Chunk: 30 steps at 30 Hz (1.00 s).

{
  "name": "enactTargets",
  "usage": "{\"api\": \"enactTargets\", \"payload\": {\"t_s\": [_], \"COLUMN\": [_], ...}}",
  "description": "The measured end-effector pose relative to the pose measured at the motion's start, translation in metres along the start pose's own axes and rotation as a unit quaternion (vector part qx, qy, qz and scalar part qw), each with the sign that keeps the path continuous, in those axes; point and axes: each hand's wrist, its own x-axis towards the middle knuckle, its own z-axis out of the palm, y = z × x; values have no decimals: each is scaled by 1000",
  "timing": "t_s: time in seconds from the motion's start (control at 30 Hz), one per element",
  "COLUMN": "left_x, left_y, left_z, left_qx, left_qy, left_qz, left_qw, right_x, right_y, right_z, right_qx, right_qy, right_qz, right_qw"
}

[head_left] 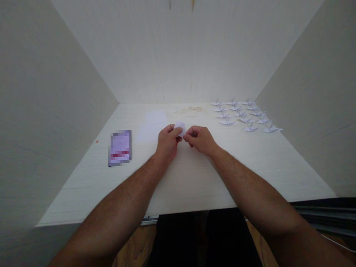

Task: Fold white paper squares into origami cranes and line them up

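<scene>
A small folded piece of white paper (180, 126) is held above the table, gripped between the thumb and fingers of my left hand (168, 141). My right hand (200, 139) is closed in a pinch at the lower right corner of the same paper; its fingertips cover that corner. Several white paper cranes (246, 120) stand in rows at the back right of the table, beyond my right hand. Flat white sheets of paper (155, 118) lie on the table behind and left of my left hand.
The white table (191, 178) has walls at the back and both sides. A flat rectangular object (120, 147), blurred out, lies at the left. Near the left edge is a tiny orange bit (97, 141). Brownish marks (191, 109) show by the back wall.
</scene>
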Motion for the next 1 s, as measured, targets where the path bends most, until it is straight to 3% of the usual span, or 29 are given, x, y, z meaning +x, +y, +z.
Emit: {"api": "enactTargets", "payload": {"t_s": [0.2, 0.5, 0.63, 1.0], "left_x": [-2, -7, -7, -3], "left_y": [2, 4, 3, -3], "left_z": [1, 3, 3, -1], "left_qx": [-10, -19, 5, 27], "left_qy": [-24, -45, -47, -43], "left_qz": [-2, -32, -21, 29], "left_qw": [1000, 998, 999, 998], "right_x": [0, -1, -2, 0], "right_y": [1, -1, -3, -4], "right_z": [0, -2, -1, -5], "right_qx": [60, 22, 60, 49], "right_qy": [13, 46, 46, 48], "right_qz": [-3, -38, -34, -47], "right_qw": [998, 998, 997, 997]}}
